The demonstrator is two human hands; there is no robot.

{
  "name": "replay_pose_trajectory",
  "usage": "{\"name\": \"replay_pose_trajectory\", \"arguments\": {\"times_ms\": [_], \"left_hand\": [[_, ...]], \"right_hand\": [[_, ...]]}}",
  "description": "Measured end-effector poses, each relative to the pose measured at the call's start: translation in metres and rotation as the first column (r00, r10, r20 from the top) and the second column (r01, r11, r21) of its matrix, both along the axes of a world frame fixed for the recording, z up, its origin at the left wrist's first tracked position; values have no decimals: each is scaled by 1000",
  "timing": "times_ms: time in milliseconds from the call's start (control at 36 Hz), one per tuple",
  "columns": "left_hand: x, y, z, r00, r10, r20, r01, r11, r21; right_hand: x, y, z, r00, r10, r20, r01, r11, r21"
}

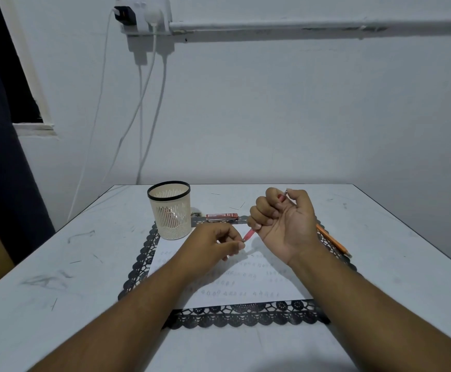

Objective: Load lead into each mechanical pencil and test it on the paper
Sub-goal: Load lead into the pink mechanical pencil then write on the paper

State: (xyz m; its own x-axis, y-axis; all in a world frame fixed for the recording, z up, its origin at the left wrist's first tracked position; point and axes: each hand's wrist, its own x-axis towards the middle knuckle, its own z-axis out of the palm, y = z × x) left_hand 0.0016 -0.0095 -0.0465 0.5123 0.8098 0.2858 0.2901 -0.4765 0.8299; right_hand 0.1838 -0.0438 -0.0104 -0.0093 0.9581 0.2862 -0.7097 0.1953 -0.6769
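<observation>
Hands meet near the middle of the picture, above a sheet of paper (246, 285). The right hand (283, 221) is turned palm up with its fingers curled tight round a red mechanical pencil (250, 234). The pencil slants through the fist, so one end sticks out at the top by the thumb and the other end pokes out low on the left, toward the other hand. The left hand (213, 245) sits just left of that low end, with its thumb and first finger pinched together right at the pencil's end. Something very thin may be between those fingertips, but it is too small to tell. The paper lies flat in the lower middle of the picture and has rows of small pencil marks on it. It rests on a black lacy mat (246, 316), and the mat lies on a white table (57, 291) with grey scuffs. A cream cup with slits and a black rim (169, 210) stands upright at the upper left corner of the mat, just left of the hands. A small red lead case (222, 216) lies flat behind the left hand, between the cup and the right hand. An orange pencil (333, 241) lies on the mat on the right, partly hidden by the right wrist. White cables (141, 103) hang down the wall from a socket (142, 14) at the upper left.
</observation>
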Motion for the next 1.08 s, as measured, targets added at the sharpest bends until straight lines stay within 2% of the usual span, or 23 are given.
{"name": "replay_pose_trajectory", "arguments": {"times_ms": [194,1083], "left_hand": [[2,-2,0,998,-8,64,10,999,-43],[1,-1,1,997,-33,66,36,998,-57]], "right_hand": [[3,-1,0,1000,9,-16,-9,1000,1],[5,0,-1,999,49,-8,-49,998,27]]}}
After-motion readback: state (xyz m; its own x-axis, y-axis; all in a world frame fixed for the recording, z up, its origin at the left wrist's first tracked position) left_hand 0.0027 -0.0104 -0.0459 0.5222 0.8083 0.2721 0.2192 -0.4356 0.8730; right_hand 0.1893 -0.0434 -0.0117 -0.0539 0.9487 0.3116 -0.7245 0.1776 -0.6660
